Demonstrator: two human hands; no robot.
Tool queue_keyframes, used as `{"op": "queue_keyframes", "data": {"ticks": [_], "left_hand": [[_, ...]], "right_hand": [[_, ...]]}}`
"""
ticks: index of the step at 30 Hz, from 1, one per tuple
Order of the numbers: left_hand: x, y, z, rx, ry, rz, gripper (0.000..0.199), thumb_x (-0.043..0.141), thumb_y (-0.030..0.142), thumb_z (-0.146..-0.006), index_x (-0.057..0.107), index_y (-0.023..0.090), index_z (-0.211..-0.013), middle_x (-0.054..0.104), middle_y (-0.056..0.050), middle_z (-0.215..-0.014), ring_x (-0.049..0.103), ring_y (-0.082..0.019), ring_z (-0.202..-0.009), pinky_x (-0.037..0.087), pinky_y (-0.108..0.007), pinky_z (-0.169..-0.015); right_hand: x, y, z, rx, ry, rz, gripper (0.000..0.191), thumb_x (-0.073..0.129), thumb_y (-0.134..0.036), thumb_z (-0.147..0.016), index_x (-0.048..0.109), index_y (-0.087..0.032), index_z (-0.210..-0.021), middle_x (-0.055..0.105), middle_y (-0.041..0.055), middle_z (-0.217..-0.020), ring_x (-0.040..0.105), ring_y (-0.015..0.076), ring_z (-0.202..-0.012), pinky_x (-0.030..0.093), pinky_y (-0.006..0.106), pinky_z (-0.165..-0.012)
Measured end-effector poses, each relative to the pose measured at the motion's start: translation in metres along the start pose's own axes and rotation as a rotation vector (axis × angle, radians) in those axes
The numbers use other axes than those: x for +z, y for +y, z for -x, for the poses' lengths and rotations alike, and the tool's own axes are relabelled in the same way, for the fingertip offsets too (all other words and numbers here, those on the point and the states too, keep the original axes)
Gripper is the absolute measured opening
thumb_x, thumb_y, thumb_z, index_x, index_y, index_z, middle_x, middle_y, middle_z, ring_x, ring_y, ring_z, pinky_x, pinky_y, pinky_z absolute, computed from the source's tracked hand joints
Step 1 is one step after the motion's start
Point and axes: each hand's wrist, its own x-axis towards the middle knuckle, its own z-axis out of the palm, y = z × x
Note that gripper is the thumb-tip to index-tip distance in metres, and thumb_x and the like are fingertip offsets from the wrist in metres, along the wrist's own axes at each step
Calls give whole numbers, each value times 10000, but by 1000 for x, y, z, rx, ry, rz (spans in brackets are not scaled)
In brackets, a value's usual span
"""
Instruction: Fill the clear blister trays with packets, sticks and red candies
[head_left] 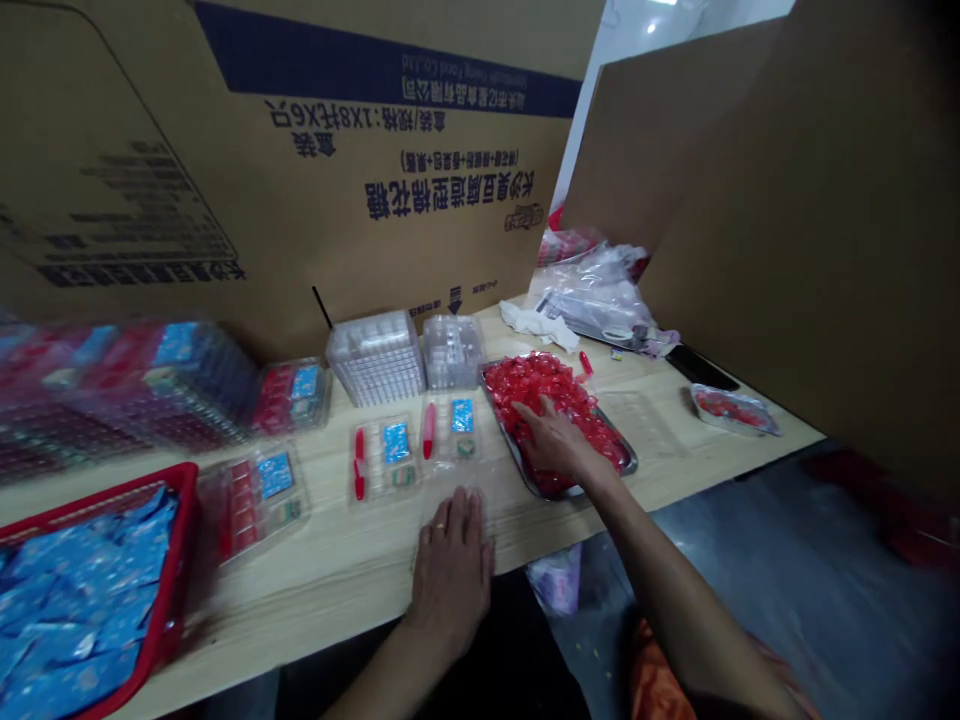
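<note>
My left hand (452,562) lies palm down near the front edge of the table, fingers stretched out, over what looks like a clear plastic tray that is hard to make out. My right hand (553,440) reaches into a metal tray (628,468) heaped with small red wrapped pieces (541,380). Its visible fingers are apart and touch the heap; the other fingertips are hidden. Just beyond my left hand are two clear blister trays, one (379,490) beside the other (444,458). Each holds a red stick-like item, a blue packet (463,414) and a small greenish piece.
A red basket (187,520) of blue packets stands at the front left. Blurred stacks of filled trays (172,390) are behind it. Stacked clear trays (379,360) stand by a large cardboard wall (300,220). A dark phone-like slab (701,367) and plastic bags (600,285) lie right.
</note>
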Motion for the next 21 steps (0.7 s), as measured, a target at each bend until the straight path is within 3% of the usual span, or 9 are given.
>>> {"op": "queue_keyframes", "data": {"ticks": [3,6,10,13,15,17,21], "left_hand": [[1,7,-11,-121,20,34,505,457,241,-971,477,96,-1455,485,-188,-1500,518,-365,-1288,487,-528,-984],[0,3,-11,-152,61,153,535,479,297,-966,460,95,-1461,476,-207,-1499,488,-384,-1308,481,-565,-976],[-18,-7,-22,-111,219,487,449,494,339,-952,573,135,-1343,566,-183,-1406,516,-328,-1290,450,-519,-1033],[-38,-4,-55,-182,119,901,356,497,376,-947,659,161,-1181,697,-140,-1164,653,-266,-1074,522,-421,-909],[-45,3,-82,-323,-5,1214,406,570,431,-907,647,157,-1196,727,-114,-1031,695,-225,-885,543,-330,-724],[-45,8,-105,-442,-38,1457,473,690,461,-815,672,138,-1159,733,-81,-907,679,-177,-745,505,-262,-623],[-42,6,-123,-565,-20,1758,420,878,424,-591,761,118,-854,727,-46,-756,622,-107,-636,490,-222,-652]], "right_hand": [[13,17,-15,115,116,-219,453,542,-70,-792,607,-156,-1231,512,197,-1247,601,294,-1020,458,354,-830],[18,43,-19,283,218,-525,292,510,-53,-731,649,-145,-971,614,128,-1001,616,245,-893,461,314,-771],[12,69,-9,356,201,-720,299,407,-137,-786,602,-155,-1012,570,1,-689,565,171,-598,452,265,-582],[10,53,4,204,173,-920,262,427,-220,-824,592,-171,-1022,555,-24,-678,526,145,-557,423,244,-537],[13,27,13,13,179,-984,211,476,-245,-831,607,-184,-985,595,-9,-720,557,150,-617,431,251,-580],[16,-1,20,-132,212,-945,191,503,-206,-826,601,-188,-989,638,14,-775,601,167,-701,449,269,-645],[24,-31,24,-202,257,-964,248,506,-99,-806,554,-191,-1031,664,35,-849,639,175,-769,475,286,-705]]}}
